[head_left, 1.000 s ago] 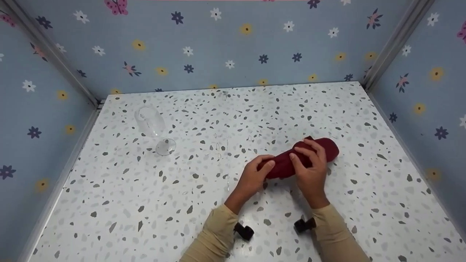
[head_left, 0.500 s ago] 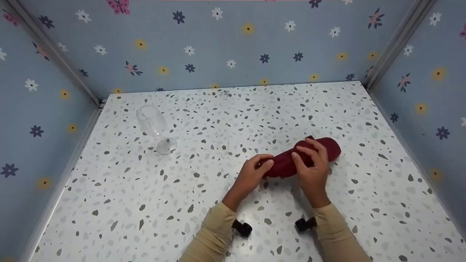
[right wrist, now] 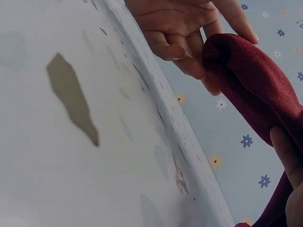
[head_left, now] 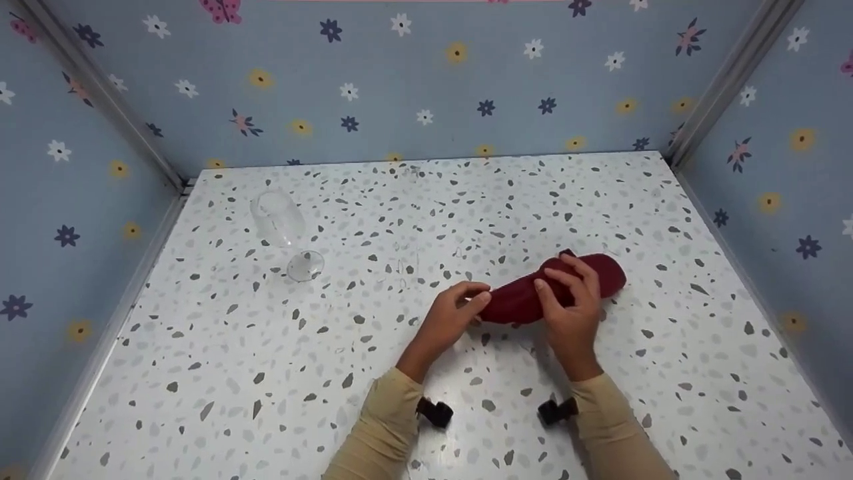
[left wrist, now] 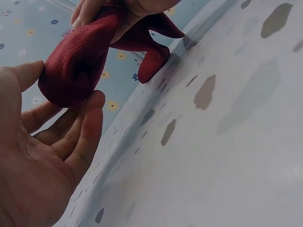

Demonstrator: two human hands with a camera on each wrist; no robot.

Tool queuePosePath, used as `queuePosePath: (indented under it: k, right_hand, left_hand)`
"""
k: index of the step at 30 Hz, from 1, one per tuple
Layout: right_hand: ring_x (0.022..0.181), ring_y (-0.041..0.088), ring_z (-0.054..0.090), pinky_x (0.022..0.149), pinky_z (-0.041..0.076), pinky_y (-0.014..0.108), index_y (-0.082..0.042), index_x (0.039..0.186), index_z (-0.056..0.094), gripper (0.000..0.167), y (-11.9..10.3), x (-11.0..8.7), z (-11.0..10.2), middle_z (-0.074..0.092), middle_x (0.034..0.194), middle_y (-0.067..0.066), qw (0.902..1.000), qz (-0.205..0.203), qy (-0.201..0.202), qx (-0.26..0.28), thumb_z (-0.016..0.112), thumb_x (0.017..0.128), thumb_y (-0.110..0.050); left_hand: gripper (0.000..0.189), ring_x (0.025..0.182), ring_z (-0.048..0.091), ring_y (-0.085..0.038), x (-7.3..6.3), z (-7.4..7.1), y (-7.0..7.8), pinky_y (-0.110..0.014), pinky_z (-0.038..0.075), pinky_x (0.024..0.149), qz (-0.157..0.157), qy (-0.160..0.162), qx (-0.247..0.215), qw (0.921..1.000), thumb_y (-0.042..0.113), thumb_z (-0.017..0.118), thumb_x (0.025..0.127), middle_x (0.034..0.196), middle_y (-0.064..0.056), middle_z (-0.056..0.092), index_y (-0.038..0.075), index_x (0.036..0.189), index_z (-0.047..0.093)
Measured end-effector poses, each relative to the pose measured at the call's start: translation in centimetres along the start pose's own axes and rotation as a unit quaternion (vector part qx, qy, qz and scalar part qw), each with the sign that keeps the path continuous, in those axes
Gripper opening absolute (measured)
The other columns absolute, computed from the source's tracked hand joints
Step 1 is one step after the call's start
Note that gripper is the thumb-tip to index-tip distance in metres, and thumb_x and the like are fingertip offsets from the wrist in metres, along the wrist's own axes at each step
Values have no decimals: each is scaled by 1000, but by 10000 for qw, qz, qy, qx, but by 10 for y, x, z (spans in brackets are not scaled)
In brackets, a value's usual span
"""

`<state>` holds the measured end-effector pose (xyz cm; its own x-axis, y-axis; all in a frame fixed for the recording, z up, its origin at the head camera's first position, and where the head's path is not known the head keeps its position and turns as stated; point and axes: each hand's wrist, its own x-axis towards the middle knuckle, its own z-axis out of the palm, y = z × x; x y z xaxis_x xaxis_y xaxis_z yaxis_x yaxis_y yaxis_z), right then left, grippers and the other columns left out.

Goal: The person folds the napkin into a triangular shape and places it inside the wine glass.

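A dark red cloth bundle (head_left: 516,300), soft and long with rounded ends, lies slantwise at the right of the table. My right hand (head_left: 572,320) grips its middle from above, fingers spread over the fabric and thumb on the near side. At the bundle's left end, my left hand (head_left: 450,317) has its thumb and fingers on either side of the tip. The left wrist view shows that cloth end (left wrist: 73,78) folded inward, raised off the table, with the left palm (left wrist: 38,165) beneath. More red cloth (left wrist: 154,61) hangs down beyond the right hand.
A clear stemmed glass (head_left: 280,220) stands upright at the far left of the speckled white table (head_left: 266,373). Blue flowered panels (head_left: 426,80) enclose the back and both sides. A black wrist camera (head_left: 436,413) is strapped at the left sleeve.
My left hand has shifted slightly left and its fingers now sit farther out on the cloth's tip, showing more of that end. My right hand stays nearly where it was.
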<state>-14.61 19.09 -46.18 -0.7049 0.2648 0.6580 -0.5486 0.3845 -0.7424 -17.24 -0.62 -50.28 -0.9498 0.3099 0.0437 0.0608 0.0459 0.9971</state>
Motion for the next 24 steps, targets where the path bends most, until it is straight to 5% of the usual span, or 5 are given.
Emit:
queuePosePath:
  k: [11,24]
  right_hand:
    - [125,42,48,108,34,38,10,103,70,21,2,-1,1,57,130,23,9999,30,44,125,74,82,13]
    - [130,39,45,111,32,37,10,104,69,21,4,0,-4,55,132,24,9996,103,-207,165,74,83,12]
  left_hand:
    - [42,90,70,-26,-2,-11,0,-45,57,79,-92,158,-18,9998,32,61,101,106,-6,70,-1,129,63]
    - [36,90,67,-17,-2,-18,0,-36,57,74,87,340,1131,9930,31,61,101,104,2,70,5,127,66]
